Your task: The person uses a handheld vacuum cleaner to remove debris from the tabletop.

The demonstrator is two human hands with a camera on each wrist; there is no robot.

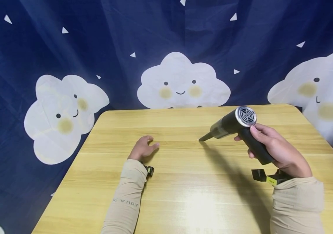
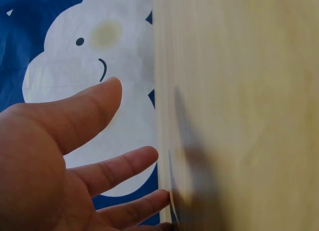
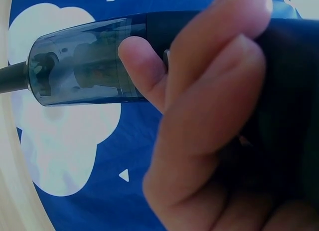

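Note:
A black handheld vacuum cleaner (image 1: 227, 125) with a silver vented end cap is gripped by its handle in my right hand (image 1: 283, 151). Its narrow nozzle (image 1: 205, 137) slants down to the left, the tip at or just above the tabletop; contact is hard to judge. In the right wrist view the clear dust cup (image 3: 82, 64) shows, with curled fingers (image 3: 209, 106) round the handle. My left hand (image 1: 143, 149) is at the table's left middle, thumb and fingers spread and loosely bent. The left wrist view shows its fingers (image 2: 119, 168) holding nothing, the lower fingertips close to the wood.
A light wood-grain table (image 1: 172, 182) with rounded far corners spreads under both arms. Behind it hangs a dark blue curtain (image 1: 119, 26) with white smiling clouds and small triangles. Each wrist wears a black camera mount (image 1: 274, 178). The vacuum casts a long shadow toward the right forearm.

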